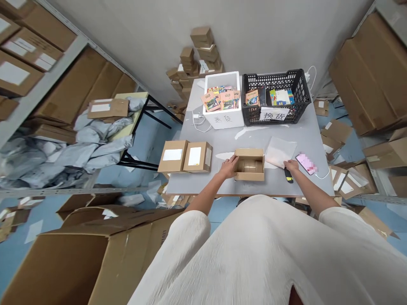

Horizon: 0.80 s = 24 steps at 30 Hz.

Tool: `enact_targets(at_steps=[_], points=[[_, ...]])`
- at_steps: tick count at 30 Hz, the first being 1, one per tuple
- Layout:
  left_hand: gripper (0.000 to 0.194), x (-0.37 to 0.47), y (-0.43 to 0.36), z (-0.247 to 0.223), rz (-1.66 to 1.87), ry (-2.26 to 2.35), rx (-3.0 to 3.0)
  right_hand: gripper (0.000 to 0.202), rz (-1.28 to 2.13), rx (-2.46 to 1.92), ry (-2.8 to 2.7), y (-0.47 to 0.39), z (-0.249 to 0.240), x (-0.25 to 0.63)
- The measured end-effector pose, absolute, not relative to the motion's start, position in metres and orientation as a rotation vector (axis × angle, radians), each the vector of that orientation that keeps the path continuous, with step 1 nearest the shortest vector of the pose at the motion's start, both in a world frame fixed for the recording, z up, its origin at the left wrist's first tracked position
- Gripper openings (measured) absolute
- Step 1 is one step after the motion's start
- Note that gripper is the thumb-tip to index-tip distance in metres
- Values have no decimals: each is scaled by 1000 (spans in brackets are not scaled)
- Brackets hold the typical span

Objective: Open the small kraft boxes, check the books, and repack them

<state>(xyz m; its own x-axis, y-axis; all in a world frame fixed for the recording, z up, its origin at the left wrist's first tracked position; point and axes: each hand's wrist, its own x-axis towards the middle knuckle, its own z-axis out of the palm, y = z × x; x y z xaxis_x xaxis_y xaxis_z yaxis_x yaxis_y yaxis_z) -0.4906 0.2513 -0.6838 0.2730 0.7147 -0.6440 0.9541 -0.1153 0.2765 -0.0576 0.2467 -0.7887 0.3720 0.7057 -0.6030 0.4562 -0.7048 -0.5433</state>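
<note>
An open cardboard box (249, 166) with nothing in it sits near the front edge of the grey table. My left hand (228, 167) grips its left wall, thumb and fingers closed on the rim. My right hand (291, 165) is closed at the lower right corner of a translucent plastic bag (280, 151), which has something pale pink inside. Beneath this hand lies a black and yellow cutter (288, 176); its upper end is hidden by the fingers. To the right is a phone (306, 163) with a lit screen and a cable.
Two closed, labelled boxes (185, 156) stand at the table's left. Behind are a white foam bin (225, 118) and a black crate (276, 114), both holding books. Grey parcels (92, 144) pile up on the left; a large carton (133, 254) stands at my left front.
</note>
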Motion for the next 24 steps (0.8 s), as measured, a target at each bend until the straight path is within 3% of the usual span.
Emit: enact_targets(at_steps=[5, 9, 13, 16, 24], points=[[111, -494, 250, -684, -424, 1469, 1905, 29, 1214, -2315, -1075, 242, -764, -73], [97, -499, 243, -684, -299, 1434, 1922, 27, 1455, -2048, -1168, 240, -736, -104], [51, -501, 229, -685, -177, 1382, 2002, 37, 1740, -1866, -1248, 236, -710, -140], [22, -497, 218, -688, -125, 1315, 2069, 44, 1668, -1898, -1437, 232, -698, -163], [26, -494, 218, -687, 63, 1241, 2162, 24, 1188, -2284, -1835, 235, -685, -190]])
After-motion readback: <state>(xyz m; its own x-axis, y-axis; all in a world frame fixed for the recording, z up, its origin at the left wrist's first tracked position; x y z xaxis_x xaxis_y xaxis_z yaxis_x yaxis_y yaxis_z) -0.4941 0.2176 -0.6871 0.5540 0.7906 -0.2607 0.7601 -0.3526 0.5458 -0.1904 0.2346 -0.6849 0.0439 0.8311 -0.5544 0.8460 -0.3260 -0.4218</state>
